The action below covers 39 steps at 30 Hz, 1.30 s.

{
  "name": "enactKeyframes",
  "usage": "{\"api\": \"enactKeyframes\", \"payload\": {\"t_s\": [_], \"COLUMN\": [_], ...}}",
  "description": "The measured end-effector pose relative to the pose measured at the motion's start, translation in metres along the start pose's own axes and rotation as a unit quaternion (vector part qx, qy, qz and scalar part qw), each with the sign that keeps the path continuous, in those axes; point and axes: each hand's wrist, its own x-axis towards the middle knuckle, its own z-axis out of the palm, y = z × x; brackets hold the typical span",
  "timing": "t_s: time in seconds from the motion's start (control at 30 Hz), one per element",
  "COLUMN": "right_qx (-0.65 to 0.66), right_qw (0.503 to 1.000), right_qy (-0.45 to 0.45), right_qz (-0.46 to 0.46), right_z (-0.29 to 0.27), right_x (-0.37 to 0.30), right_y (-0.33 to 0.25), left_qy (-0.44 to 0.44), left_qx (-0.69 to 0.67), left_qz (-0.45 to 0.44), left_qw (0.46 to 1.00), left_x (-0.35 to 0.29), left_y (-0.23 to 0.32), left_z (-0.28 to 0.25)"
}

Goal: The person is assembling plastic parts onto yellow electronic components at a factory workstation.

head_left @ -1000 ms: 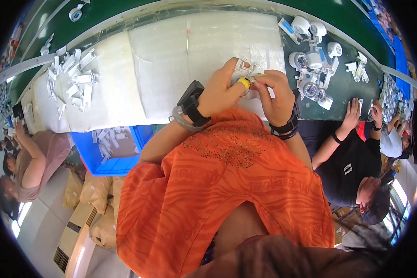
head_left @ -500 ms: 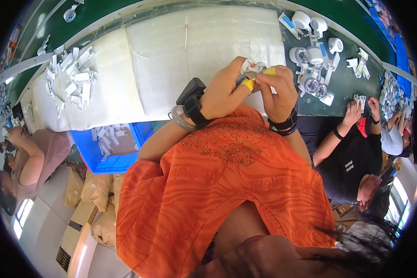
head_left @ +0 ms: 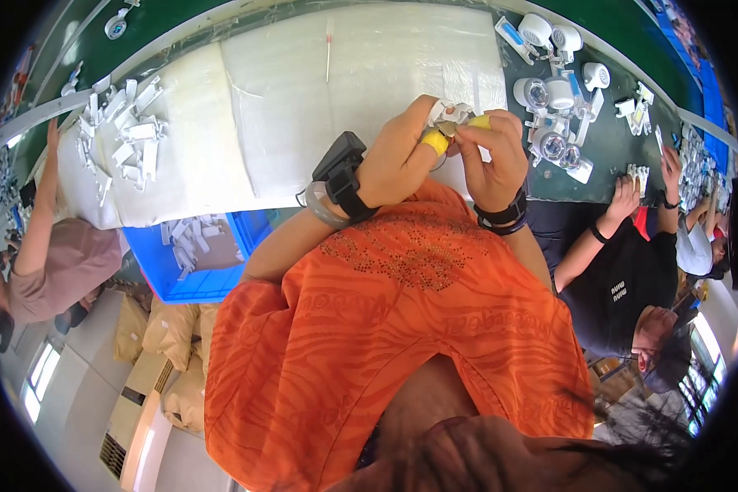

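A small white plastic part (head_left: 449, 110) is held up over the near edge of the padded table in front of me. My left hand (head_left: 394, 160) is closed around its left side, with a yellow cover on the thumb. From the right, my right hand (head_left: 496, 160) pinches at the same part, with yellow on its index finger. Between the fingertips a small brownish flat piece (head_left: 447, 129) shows against the white part. The fingers hide much of both pieces, so their exact kind is unclear.
White plastic pieces (head_left: 143, 131) lie heaped at the left. A blue crate (head_left: 197, 293) with similar pieces stands below the table edge. Round white lamp-like units (head_left: 559, 97) crowd the green surface at right. A thin red-tipped stick (head_left: 330, 57) lies far back. Co-workers sit either side.
My hands stay together on the white part, with only slight finger shifts. At left a co-worker's arm has stretched forward to the table; the right co-worker's hand has lifted a thin white piece.
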Motion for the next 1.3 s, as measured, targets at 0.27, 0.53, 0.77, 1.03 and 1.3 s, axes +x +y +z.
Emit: {"api": "enactKeyframes", "payload": {"t_s": [0.27,0.53,0.77,1.03,1.3], "right_qx": [-0.003,-0.014,-0.015,-0.062,-0.328], "right_qw": [1.0,0.999,0.999,0.985,0.901], "right_qy": [-0.027,-0.041,-0.034,-0.102,-0.142], "right_qz": [0.009,-0.004,0.028,0.121,0.245], "right_z": [-0.006,-0.006,0.005,-0.023,-0.048], "right_x": [0.009,0.008,0.008,0.031,0.028], "right_y": [-0.001,-0.001,-0.003,0.079,0.232], "left_qy": [0.031,0.022,0.045,0.173,0.33], "left_qx": [0.079,0.056,0.108,-0.005,0.041], "left_qz": [0.074,0.019,0.056,0.048,0.052], "left_qw": [0.994,0.998,0.992,0.984,0.942], "left_x": [0.002,0.0,0.003,0.036,0.094], "left_y": [-0.002,0.0,-0.016,-0.019,-0.007], "left_z": [0.002,0.003,-0.001,-0.092,-0.275]}}
